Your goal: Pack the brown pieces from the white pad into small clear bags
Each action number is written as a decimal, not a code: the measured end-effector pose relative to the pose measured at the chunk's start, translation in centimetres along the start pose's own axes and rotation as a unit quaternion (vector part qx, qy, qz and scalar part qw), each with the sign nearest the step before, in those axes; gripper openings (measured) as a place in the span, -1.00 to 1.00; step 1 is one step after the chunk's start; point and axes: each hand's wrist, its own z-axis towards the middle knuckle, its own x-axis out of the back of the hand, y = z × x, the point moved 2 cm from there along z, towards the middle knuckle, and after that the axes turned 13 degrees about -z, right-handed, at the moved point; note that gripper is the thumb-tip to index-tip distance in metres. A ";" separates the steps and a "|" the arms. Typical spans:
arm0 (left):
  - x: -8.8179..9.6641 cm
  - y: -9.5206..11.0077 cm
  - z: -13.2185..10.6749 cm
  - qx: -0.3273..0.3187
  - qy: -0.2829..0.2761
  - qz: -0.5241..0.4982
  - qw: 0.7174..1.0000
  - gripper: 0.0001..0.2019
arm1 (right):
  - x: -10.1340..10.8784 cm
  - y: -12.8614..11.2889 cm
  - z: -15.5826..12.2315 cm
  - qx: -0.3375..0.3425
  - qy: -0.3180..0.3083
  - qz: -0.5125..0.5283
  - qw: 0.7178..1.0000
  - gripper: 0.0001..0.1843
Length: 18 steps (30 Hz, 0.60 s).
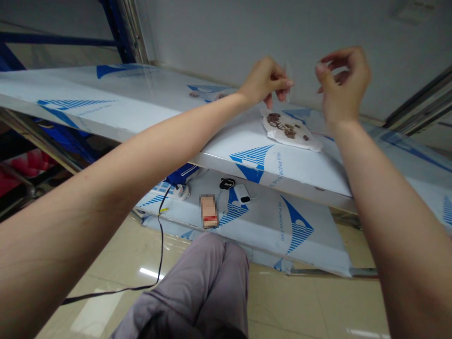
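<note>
My left hand [270, 81] is raised over the upper shelf. Its thumb and fingers pinch a thin, see-through piece of plastic [288, 82], whose exact shape is blurred. To the right, my right hand [344, 84] hangs in the air, thumb and fingertips brought together; anything small between them cannot be made out. Below and between the hands lies a crumpled white sheet [293, 138], like paper or a flat bag. Small dark brown pieces [274, 119], like seeds or beans, are spread on it, with lighter brown ones [290, 131] beside them.
The upper shelf [148, 106] is covered in printed protective film, with small blurred items [194, 94] farther left. On the lower shelf [268, 226] are a blurred-out phone-sized object [209, 211], a white device [242, 193], a black coil [227, 183] and a power strip [176, 191]. A dark cord [161, 245] hangs down.
</note>
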 end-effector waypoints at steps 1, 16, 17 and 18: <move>0.2 -0.1 0.1 -0.015 0.009 0.002 1.000 -0.75 | 0.0 -0.1 0.0 -0.001 -0.024 0.012 1.000 -0.79; -0.6 -0.8 0.5 -0.056 -0.023 -0.006 0.998 -0.66 | -1.0 -1.0 -1.4 -0.087 -0.205 0.174 0.959 -0.93; -0.6 -0.8 0.4 -0.054 -0.033 -0.008 0.998 -0.68 | -1.0 -1.0 -1.4 -0.092 -0.201 0.178 0.959 -0.90; -0.6 -0.8 0.4 -0.053 -0.039 0.000 0.998 -0.69 | -1.0 -1.0 -1.4 -0.095 -0.200 0.178 0.959 -0.87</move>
